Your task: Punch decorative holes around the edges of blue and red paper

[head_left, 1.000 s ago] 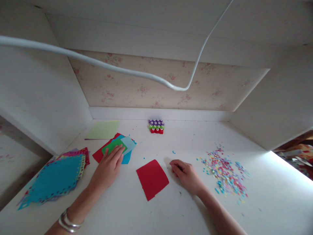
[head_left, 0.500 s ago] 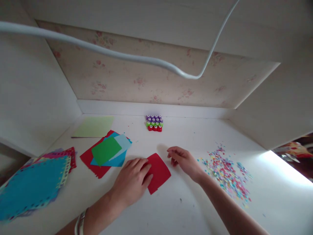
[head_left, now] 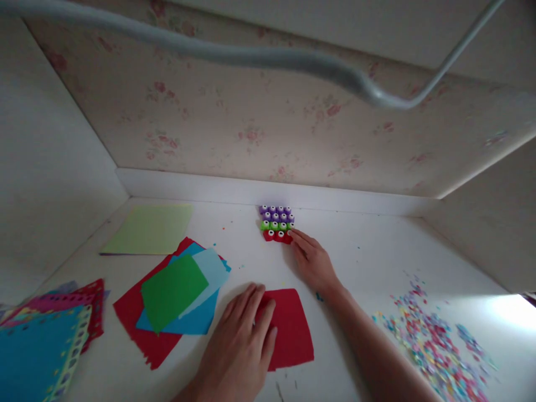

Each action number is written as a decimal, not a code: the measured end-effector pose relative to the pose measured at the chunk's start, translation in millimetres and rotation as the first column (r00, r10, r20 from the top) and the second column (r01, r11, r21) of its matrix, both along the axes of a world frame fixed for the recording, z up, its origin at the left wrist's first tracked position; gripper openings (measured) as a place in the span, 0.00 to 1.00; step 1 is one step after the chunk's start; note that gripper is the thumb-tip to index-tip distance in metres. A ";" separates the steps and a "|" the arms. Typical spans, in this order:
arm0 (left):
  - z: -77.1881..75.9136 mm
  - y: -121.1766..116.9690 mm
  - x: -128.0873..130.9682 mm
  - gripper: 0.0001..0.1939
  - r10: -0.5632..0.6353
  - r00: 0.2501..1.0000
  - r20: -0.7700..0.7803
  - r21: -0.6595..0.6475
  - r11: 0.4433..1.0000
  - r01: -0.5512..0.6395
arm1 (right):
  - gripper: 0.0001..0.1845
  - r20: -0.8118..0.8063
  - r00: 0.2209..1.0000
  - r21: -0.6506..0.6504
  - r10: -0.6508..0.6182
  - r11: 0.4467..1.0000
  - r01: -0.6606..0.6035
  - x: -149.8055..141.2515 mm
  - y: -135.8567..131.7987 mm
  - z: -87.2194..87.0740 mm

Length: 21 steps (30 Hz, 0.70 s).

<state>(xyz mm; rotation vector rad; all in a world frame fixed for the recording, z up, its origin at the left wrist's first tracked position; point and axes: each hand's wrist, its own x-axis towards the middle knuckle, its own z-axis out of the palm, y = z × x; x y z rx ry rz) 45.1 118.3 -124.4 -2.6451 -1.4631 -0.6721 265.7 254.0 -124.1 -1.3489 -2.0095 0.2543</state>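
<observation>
My left hand (head_left: pixel 240 346) lies flat, fingers spread, on the left part of a red paper square (head_left: pixel 291 329) on the white table. My right hand (head_left: pixel 312 259) reaches to the back of the table; its outstretched fingertips touch the red front row of a block of small craft punches (head_left: pixel 276 223), with green and purple rows behind. The fingers are extended and hold nothing.
Left of my left hand lies a pile of red, blue and green paper sheets (head_left: pixel 176 296). A pale green sheet (head_left: pixel 148 229) lies behind it. Punched-edge sheets (head_left: pixel 46 335) sit at far left. Coloured paper confetti (head_left: pixel 435 340) is scattered at right. A white cable (head_left: pixel 251 56) hangs overhead.
My left hand moved from the sheet pile onto the red square. My right hand left the table beside the square and reached back to the punches. The view moved closer.
</observation>
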 end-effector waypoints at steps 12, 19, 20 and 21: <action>-1.3 2.0 -3.7 0.24 -0.036 0.999 -0.035 -0.017 0.999 0.035 | 0.15 -0.067 0.997 -0.010 -0.031 0.999 0.031 1.2 -0.8 0.5; -0.5 0.6 -2.6 0.25 -0.012 1.000 -0.002 -0.025 1.000 0.012 | 0.14 -0.096 0.995 -0.063 0.039 0.997 -0.045 2.7 -0.7 1.1; -0.3 0.8 -2.3 0.25 -0.013 1.000 0.001 -0.019 1.000 0.013 | 0.13 -0.114 0.993 -0.069 0.027 0.997 -0.035 2.8 -1.0 1.5; -0.2 1.0 -2.0 0.25 -0.014 1.000 0.004 -0.012 1.000 0.014 | 0.14 -0.130 0.991 -0.075 0.012 0.997 -0.022 2.8 -1.4 1.8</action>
